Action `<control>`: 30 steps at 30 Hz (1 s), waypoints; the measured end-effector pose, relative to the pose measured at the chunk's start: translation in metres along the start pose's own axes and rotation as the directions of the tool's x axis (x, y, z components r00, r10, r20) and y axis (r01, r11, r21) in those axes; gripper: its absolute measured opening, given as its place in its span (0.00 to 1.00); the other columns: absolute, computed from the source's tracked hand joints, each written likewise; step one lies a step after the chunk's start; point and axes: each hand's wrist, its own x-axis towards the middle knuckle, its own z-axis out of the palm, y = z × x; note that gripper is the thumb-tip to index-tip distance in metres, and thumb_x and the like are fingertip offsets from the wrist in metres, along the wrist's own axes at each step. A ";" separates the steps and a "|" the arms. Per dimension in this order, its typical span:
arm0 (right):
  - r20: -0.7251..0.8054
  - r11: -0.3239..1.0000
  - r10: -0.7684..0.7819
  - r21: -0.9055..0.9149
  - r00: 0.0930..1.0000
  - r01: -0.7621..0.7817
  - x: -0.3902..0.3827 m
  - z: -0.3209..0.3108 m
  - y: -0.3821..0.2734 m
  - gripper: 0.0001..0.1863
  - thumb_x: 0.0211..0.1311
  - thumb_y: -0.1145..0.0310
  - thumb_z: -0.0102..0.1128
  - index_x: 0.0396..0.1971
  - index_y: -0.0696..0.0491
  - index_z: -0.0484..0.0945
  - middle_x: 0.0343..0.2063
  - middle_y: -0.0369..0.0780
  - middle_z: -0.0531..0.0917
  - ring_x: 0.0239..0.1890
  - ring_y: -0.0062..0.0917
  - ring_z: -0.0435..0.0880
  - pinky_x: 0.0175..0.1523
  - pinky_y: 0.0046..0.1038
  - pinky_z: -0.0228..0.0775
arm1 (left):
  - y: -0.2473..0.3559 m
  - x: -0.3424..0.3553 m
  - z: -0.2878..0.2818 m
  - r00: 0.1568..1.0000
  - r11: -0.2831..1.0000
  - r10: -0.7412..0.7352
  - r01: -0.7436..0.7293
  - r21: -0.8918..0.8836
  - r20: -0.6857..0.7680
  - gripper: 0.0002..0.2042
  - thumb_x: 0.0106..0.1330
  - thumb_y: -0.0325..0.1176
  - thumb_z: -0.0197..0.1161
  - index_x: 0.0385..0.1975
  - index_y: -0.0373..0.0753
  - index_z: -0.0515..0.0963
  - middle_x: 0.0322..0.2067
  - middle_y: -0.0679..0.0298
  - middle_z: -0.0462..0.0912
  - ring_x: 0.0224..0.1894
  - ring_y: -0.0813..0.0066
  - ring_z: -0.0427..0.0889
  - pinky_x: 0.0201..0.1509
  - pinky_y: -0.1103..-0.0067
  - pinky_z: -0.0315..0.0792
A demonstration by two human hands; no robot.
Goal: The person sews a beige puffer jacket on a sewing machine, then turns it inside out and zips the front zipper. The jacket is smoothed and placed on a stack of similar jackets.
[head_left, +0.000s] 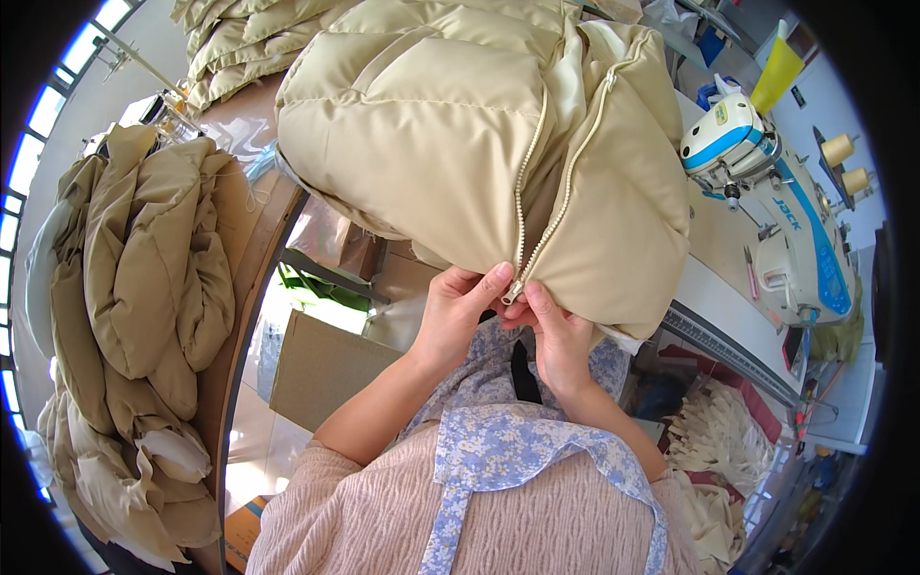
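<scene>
Coat (431, 153): lies at 12 o'clock from your hands, its near edge at your fingers.
Zip (521, 216): its two toothed sides run from your fingertips, one toward 12, one toward 1 o'clock, meeting in a V nearest you.
Slider (512, 296): sits at the V's point, between your thumbs.
Left hand (457, 309): pinches the coat at the slider's 10 o'clock.
Right hand (556, 335): pinches at 3 o'clock, underside fingers partly hidden.
Nearer hand: neither clearly.

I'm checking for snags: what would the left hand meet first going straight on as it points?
The left hand would likely first meet the left row of zipper teeth on the beige padded garment, though depth is hard to judge.
</scene>
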 end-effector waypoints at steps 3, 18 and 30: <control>0.011 1.000 0.008 -0.002 1.000 -0.008 0.000 0.000 -0.001 0.13 0.70 0.66 0.62 0.43 0.61 0.81 0.33 0.41 0.85 0.33 0.24 0.86 0.35 0.26 0.84 | 0.001 0.000 0.001 0.999 1.000 -0.031 0.031 0.000 -0.033 0.11 0.71 0.38 0.66 0.37 0.35 0.84 0.30 0.67 0.84 0.30 0.83 0.78 0.35 0.81 0.74; 0.001 0.996 0.044 0.080 0.999 -0.043 -0.007 -0.003 -0.004 0.15 0.75 0.61 0.55 0.39 0.59 0.80 0.27 0.38 0.82 0.26 0.20 0.79 0.30 0.24 0.76 | 0.011 -0.006 0.007 0.985 0.988 -0.079 0.057 0.141 0.153 0.12 0.74 0.37 0.60 0.36 0.33 0.77 0.29 0.65 0.80 0.31 0.78 0.78 0.37 0.79 0.74; 0.038 0.958 0.124 0.255 0.992 -0.130 -0.001 -0.021 -0.011 0.21 0.76 0.48 0.49 0.40 0.53 0.77 0.27 0.34 0.79 0.28 0.20 0.76 0.30 0.24 0.69 | 0.000 -0.008 -0.001 0.960 0.984 -0.163 0.140 0.114 0.228 0.15 0.76 0.42 0.55 0.38 0.33 0.76 0.34 0.62 0.81 0.38 0.75 0.81 0.47 0.75 0.77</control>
